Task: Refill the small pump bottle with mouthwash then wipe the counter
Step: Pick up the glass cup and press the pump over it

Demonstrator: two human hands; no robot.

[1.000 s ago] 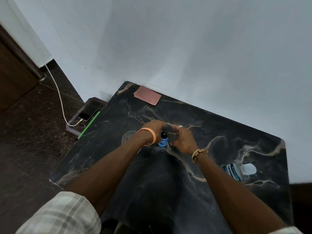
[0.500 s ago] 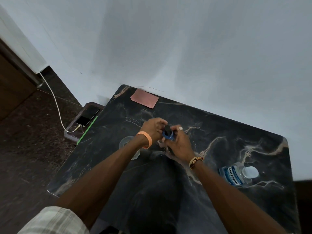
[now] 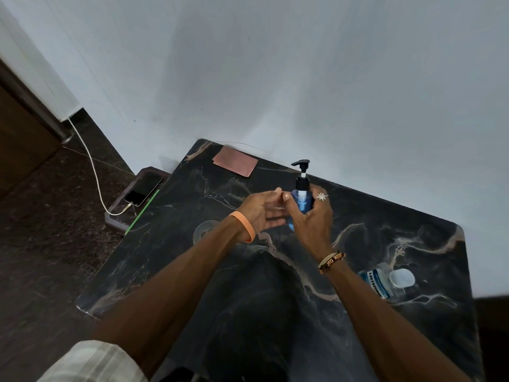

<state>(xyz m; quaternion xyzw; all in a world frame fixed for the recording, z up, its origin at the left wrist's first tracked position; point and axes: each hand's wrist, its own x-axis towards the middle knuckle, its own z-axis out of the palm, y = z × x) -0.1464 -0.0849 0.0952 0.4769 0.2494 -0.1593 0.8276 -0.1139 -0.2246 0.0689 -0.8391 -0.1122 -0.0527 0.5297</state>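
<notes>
Pump bottle (image 3: 302,201) is gripped upright by the right hand (image 3: 314,223), the left hand (image 3: 263,213) spread just beside it.

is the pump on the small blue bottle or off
On. The black pump sits atop the blue pump bottle, nozzle raised, while the right hand grips the bottle upright.

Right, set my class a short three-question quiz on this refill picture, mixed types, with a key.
1. True or false: the right hand grips the pump bottle.
2. Where does the pink cloth lie? A) on the floor B) at the far corner of the counter, by the wall C) draped over a chair
3. Fill in: the left hand beside the bottle is ____ (open or shut).

Key: 1 true; 2 B; 3 open.
</notes>
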